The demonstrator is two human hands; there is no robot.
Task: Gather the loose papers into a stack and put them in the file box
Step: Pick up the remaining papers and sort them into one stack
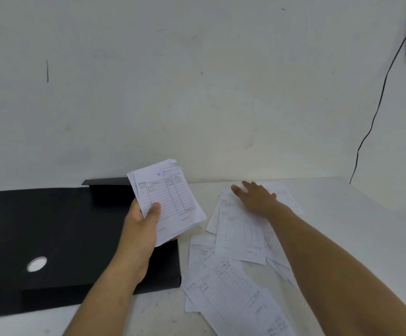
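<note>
Loose papers (233, 282), six or more, lay scattered on the white desk (342, 226); the right hand (255, 197) pressed flat on them, the left hand (144, 221) gripped one stack (168, 202) above the black file box (59, 238), a white wall (197, 81) behind.

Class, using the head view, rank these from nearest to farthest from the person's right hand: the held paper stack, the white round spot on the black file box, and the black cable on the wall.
From the right hand:
1. Held paper stack, just left, in the left hand.
2. White round spot, far left on the file box.
3. Black cable: upper right; cannot be ranked against the spot.
</note>
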